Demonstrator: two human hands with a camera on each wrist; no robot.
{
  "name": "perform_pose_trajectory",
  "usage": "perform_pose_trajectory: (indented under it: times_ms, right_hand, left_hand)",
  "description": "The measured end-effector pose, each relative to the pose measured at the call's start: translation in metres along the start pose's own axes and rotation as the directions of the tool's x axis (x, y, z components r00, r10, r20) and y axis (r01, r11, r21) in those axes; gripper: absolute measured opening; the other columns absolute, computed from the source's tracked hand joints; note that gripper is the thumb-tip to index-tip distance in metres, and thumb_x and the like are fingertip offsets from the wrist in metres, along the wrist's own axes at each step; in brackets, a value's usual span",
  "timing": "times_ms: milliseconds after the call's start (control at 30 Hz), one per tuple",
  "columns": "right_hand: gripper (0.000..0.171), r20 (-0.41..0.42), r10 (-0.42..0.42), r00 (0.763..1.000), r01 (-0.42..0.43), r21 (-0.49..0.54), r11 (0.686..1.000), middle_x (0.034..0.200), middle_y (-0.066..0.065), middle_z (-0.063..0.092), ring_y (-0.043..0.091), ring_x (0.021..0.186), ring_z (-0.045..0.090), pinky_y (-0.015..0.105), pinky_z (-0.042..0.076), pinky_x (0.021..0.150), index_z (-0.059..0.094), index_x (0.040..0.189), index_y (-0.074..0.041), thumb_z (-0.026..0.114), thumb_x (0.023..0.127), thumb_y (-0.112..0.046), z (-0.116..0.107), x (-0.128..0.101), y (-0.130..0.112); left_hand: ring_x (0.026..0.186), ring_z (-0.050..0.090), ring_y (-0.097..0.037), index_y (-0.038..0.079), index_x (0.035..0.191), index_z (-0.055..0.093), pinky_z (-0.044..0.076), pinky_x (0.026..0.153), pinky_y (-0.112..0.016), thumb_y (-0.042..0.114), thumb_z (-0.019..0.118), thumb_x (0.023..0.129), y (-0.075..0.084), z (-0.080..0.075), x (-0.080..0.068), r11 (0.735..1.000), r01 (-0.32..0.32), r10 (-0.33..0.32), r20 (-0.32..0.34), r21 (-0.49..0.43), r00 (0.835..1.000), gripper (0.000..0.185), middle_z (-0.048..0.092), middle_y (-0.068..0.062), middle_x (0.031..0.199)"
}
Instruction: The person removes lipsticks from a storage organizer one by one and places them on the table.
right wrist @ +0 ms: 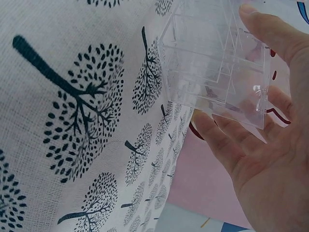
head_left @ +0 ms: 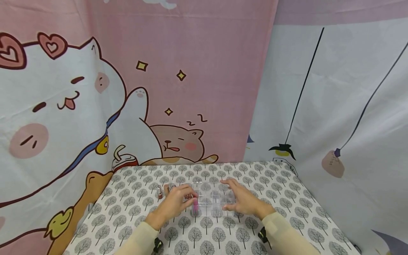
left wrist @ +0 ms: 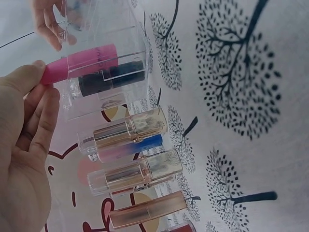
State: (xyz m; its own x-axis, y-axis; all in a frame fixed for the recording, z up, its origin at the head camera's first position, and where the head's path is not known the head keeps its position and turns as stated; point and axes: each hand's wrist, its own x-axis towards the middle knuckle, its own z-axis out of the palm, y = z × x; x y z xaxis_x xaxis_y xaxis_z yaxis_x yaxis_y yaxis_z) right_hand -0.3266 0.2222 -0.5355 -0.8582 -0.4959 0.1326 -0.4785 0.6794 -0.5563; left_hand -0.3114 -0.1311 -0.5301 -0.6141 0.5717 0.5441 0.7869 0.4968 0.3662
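A clear compartmented organizer (head_left: pixel 211 202) stands on the tree-print tablecloth (head_left: pixel 271 184). My left hand (head_left: pixel 191 199) pinches a pink lipstick (head_left: pixel 195 207) with a dark base and has it partly inside a compartment at the organizer's left end. In the left wrist view the lipstick (left wrist: pixel 82 65) lies in the organizer (left wrist: pixel 120 34), with my left hand (left wrist: pixel 41 84) at its cap. My right hand (head_left: pixel 227 194) grips the organizer's right end. The right wrist view shows my right hand (right wrist: pixel 236 72) spanning the organizer (right wrist: pixel 212 58), thumb on one edge and fingers on the other.
Several more lipsticks (head_left: pixel 160 192) stand left of the organizer; in the left wrist view they are gold-and-clear tubes (left wrist: pixel 130 129), a pink-and-blue one (left wrist: pixel 129 147) and a rose-gold one (left wrist: pixel 147 209). Cartoon cloth backdrops (head_left: pixel 191 88) hang close behind and to the right.
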Motion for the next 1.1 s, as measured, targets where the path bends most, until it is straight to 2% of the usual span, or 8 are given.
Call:
perform_pose_trajectory:
  times_ms: [100, 200, 500, 667, 867, 1100]
  right_hand:
    - [0.106, -0.002, 0.0, 1.0, 0.0, -0.001, 1.0, 0.182, 0.009, 0.047, 0.044, 0.158, 0.06, 0.074, 0.052, 0.13, 0.038, 0.18, -0.026, 0.097, 0.094, -0.044, 0.001, 0.0, 0.001]
    - [0.106, -0.004, -0.004, 1.0, 0.004, -0.002, 1.0, 0.181, 0.009, 0.048, 0.044, 0.158, 0.06, 0.074, 0.052, 0.13, 0.038, 0.179, -0.028, 0.097, 0.093, -0.045, 0.001, 0.0, 0.001]
    - [0.106, -0.005, -0.005, 1.0, 0.005, 0.001, 1.0, 0.181, 0.009, 0.048, 0.044, 0.158, 0.06, 0.075, 0.053, 0.129, 0.037, 0.18, -0.027, 0.097, 0.093, -0.045, 0.002, 0.001, 0.001]
    - [0.106, -0.006, -0.004, 1.0, 0.004, -0.008, 1.0, 0.181, 0.009, 0.048, 0.043, 0.158, 0.061, 0.074, 0.054, 0.128, 0.037, 0.18, -0.03, 0.097, 0.094, -0.045, 0.001, 0.0, 0.001]
    - [0.106, -0.006, -0.025, 1.0, 0.025, -0.017, 1.0, 0.181, 0.013, 0.048, 0.045, 0.156, 0.061, 0.075, 0.054, 0.128, 0.037, 0.18, -0.023, 0.096, 0.095, -0.042, 0.0, 0.0, 0.0]
    - [0.105, -0.005, -0.04, 0.999, 0.04, -0.026, 0.999, 0.181, 0.013, 0.048, 0.045, 0.155, 0.062, 0.074, 0.055, 0.127, 0.037, 0.18, -0.024, 0.096, 0.095, -0.042, -0.001, -0.002, -0.001]
  left_hand:
    - [0.106, 0.085, -0.019, 0.006, 0.122, 0.083, 0.073, 0.098, -0.03, 0.009, 0.088, 0.102, 0.0, 0.0, 0.0, 1.0, -0.013, 0.014, -0.035, 0.013, 0.999, 0.021, 0.086, -0.004, 0.118]
    - [0.106, 0.085, -0.019, 0.006, 0.122, 0.083, 0.074, 0.098, -0.031, 0.009, 0.089, 0.101, 0.0, -0.001, 0.0, 1.0, -0.023, 0.024, -0.064, 0.014, 0.998, 0.021, 0.087, -0.003, 0.119]
    - [0.095, 0.083, -0.014, 0.008, 0.115, 0.083, 0.073, 0.085, -0.025, 0.005, 0.093, 0.097, -0.002, -0.002, 0.003, 0.995, -0.094, 0.098, -0.155, 0.03, 0.983, 0.02, 0.086, -0.003, 0.111]
    - [0.091, 0.081, -0.012, 0.007, 0.113, 0.082, 0.074, 0.079, -0.028, 0.001, 0.093, 0.096, -0.002, -0.003, 0.004, 0.993, -0.12, 0.121, -0.18, 0.021, 0.976, 0.022, 0.083, -0.003, 0.107]
    - [0.091, 0.081, -0.011, 0.008, 0.114, 0.082, 0.072, 0.08, -0.022, -0.001, 0.095, 0.093, -0.001, -0.007, 0.005, 0.989, -0.145, 0.148, -0.208, 0.029, 0.967, 0.025, 0.083, -0.003, 0.107]
    - [0.089, 0.081, -0.011, 0.006, 0.113, 0.083, 0.071, 0.08, -0.019, -0.001, 0.094, 0.094, -0.002, -0.01, 0.004, 0.989, -0.145, 0.143, -0.204, 0.007, 0.968, 0.024, 0.083, -0.004, 0.106]
